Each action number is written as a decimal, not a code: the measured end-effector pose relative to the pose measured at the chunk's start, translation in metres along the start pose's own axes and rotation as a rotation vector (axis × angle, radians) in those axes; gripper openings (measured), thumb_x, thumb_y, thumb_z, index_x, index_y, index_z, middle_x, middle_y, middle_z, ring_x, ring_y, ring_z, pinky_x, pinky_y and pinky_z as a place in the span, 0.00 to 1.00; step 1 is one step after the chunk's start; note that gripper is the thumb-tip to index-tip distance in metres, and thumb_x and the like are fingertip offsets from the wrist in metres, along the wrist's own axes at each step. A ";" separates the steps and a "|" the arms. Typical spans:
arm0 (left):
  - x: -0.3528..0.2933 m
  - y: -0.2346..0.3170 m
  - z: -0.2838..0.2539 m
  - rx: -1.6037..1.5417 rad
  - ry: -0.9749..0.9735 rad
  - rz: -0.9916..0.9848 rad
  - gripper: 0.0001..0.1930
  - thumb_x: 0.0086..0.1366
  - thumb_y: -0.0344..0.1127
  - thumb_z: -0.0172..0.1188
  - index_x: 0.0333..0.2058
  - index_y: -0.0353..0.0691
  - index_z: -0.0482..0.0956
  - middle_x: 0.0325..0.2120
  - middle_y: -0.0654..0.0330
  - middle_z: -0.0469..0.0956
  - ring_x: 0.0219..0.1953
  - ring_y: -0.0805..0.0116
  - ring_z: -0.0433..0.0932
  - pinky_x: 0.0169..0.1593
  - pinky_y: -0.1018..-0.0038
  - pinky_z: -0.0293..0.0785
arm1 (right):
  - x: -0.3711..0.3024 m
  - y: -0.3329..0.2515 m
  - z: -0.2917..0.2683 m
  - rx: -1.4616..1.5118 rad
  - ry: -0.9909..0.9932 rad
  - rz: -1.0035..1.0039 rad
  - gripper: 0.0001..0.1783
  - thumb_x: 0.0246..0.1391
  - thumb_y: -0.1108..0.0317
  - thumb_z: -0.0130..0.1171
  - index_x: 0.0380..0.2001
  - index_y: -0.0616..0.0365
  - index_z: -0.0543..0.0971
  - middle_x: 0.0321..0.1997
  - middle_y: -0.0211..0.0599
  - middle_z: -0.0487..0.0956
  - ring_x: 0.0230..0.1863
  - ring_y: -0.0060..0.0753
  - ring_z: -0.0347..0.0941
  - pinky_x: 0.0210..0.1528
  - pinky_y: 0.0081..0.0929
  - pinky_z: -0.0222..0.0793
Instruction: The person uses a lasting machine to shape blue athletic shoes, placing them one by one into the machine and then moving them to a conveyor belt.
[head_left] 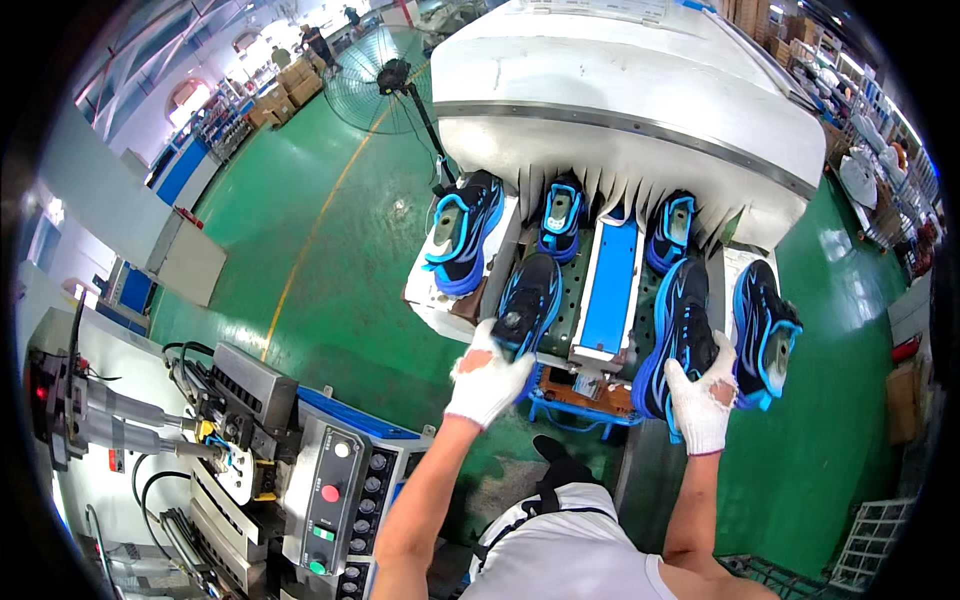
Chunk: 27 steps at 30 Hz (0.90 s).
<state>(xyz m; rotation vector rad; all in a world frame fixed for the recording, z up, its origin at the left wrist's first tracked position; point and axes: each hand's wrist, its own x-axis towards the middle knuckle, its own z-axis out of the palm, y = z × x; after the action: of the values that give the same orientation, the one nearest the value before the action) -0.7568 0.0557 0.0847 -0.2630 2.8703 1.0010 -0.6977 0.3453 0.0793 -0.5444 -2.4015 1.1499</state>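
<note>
My left hand (490,378), in a white knit glove with a hole in it, is closed on the near end of a black sneaker (532,295) with a blue sole. My right hand (703,395), gloved the same way, grips the near end of a second black-and-blue sneaker (684,320). Both shoes point away from me over a dark perforated conveyor bed (572,310); I cannot tell whether they rest on it. Behind them, two more sneakers (561,212) (672,228) stand by the hanging flaps, with grey-green lasts showing inside.
The white machine hood (630,90) rises ahead, a strip curtain (600,185) under its edge. More sneakers sit on the left ledge (465,230) and right ledge (765,330). A blue-topped divider (610,285) splits the bed. At left stands a button panel (330,500); a fan (390,78) is farther off.
</note>
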 end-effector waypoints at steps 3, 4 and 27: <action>0.045 0.003 0.031 0.129 0.000 0.049 0.41 0.57 0.52 0.67 0.62 0.33 0.63 0.45 0.36 0.81 0.49 0.39 0.81 0.56 0.54 0.74 | 0.047 0.003 0.032 -0.219 -0.169 0.136 0.43 0.50 0.54 0.69 0.64 0.65 0.66 0.57 0.64 0.77 0.58 0.62 0.75 0.61 0.48 0.69; 0.050 0.011 0.036 0.135 -0.037 0.051 0.41 0.57 0.52 0.67 0.62 0.33 0.63 0.46 0.36 0.81 0.50 0.38 0.81 0.56 0.53 0.74 | 0.058 0.023 0.039 -0.246 -0.093 -0.036 0.42 0.52 0.52 0.67 0.64 0.64 0.66 0.56 0.63 0.78 0.56 0.62 0.77 0.61 0.48 0.69; -0.770 -0.295 0.282 -0.157 1.303 -1.781 0.19 0.64 0.49 0.56 0.43 0.41 0.83 0.44 0.45 0.81 0.46 0.45 0.81 0.51 0.57 0.77 | -0.449 -0.033 0.115 -0.183 -1.798 -1.052 0.30 0.62 0.71 0.62 0.65 0.68 0.67 0.68 0.55 0.71 0.68 0.47 0.69 0.70 0.40 0.64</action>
<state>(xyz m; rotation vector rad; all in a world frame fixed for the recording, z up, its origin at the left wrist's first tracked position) 0.0635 0.1055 -0.2060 -3.3369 1.3575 0.4817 -0.3888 0.0238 -0.0504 2.3955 -2.9701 0.8250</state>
